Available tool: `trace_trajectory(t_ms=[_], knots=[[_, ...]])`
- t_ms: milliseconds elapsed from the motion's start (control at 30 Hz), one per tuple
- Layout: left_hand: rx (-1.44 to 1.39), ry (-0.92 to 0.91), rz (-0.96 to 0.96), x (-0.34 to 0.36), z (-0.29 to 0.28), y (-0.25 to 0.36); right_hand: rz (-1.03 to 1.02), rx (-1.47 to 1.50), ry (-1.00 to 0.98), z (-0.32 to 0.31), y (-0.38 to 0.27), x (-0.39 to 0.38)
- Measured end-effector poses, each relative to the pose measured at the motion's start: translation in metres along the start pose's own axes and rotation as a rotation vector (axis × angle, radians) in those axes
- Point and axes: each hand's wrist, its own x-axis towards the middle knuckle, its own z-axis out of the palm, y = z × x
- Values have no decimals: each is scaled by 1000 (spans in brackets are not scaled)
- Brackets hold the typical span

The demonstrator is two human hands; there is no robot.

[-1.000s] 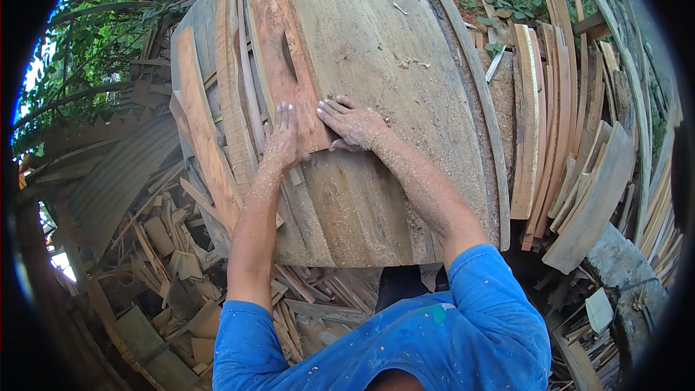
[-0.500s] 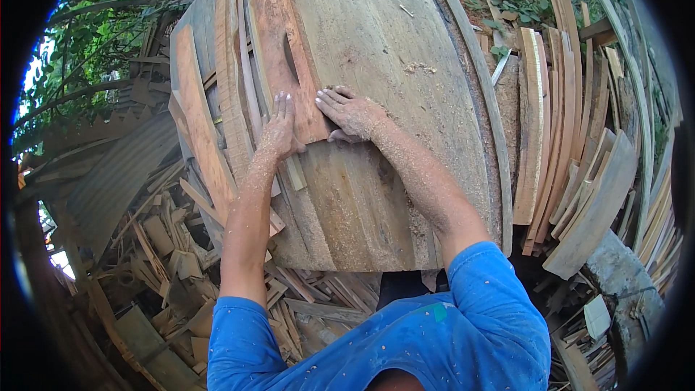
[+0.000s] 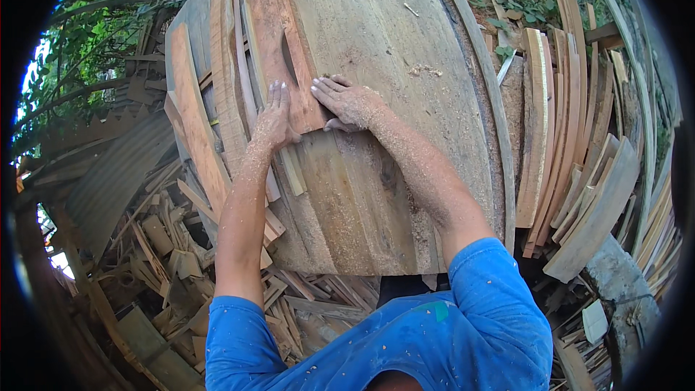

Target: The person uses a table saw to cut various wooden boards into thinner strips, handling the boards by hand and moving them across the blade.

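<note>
A long reddish-brown plank (image 3: 269,22) lies lengthwise on a worn wooden tabletop (image 3: 391,51), its near end between my hands. A dark, narrow slit runs along it close to its right edge. My left hand (image 3: 273,119) rests flat on the plank's near left part, fingers stretched forward and thumb pointing inward. On the other side, my right hand (image 3: 351,105) has its fingers extended over the right edge, with the thumb near the end corner. Both hands and forearms are dusted with sawdust. The undersides of the fingers are hidden.
Several loose boards, including a curved board (image 3: 226,80) and a reddish board (image 3: 195,108), lie left of the plank. Stacked curved planks (image 3: 536,123) stand at the right. Wood offcuts (image 3: 170,239) cover the ground at lower left. Sawdust (image 3: 362,239) coats the table's near part.
The plank and both my hands have shifted slightly away from me along the table. My hands keep nearly the same placement on the plank.
</note>
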Motion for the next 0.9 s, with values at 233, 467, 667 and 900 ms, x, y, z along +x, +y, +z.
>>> trace_trajectory(t_ms=[233,467,667,900], knots=[[27,24,40,16,-4,-9,-46,28,96,6,15,13],[-10,20,11,30,-9,-14,-37,4,73,1,23,26],[-19,47,17,41,-12,-21,-1,-7,68,-3,28,36],[-31,66,15,56,-17,-24,-3,-26,97,-4,38,46]])
